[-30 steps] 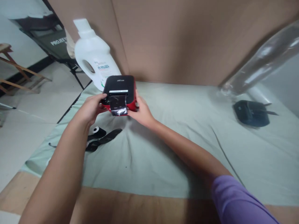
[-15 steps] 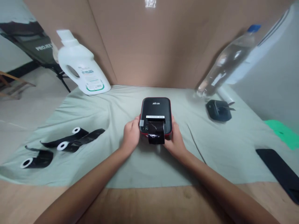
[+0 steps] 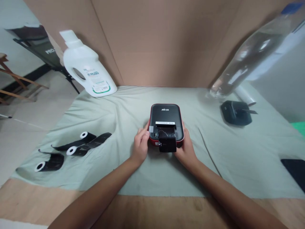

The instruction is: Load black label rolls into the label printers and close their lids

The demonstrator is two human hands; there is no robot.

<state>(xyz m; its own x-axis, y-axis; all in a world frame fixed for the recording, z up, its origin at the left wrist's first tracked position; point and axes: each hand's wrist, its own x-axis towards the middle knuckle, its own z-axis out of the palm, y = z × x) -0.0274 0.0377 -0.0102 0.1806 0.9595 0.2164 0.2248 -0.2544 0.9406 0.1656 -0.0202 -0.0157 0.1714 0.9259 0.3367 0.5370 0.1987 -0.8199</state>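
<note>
Two flanks of black-and-red, rounded plastic printer [image 3: 166, 115] clamped between your left hand [image 3: 140, 145] and right hand [image 3: 187, 149], fingers closed on it; both equally near, long axis pointing away.

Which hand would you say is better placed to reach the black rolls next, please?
Probably the left hand, holding the side of the black device nearer the black rolls; the right hand is on the opposite side, farther away.

Bare left hand [image 3: 140, 147], bare right hand [image 3: 187, 149], slim forearms [image 3: 105, 191] — uncovered
</note>
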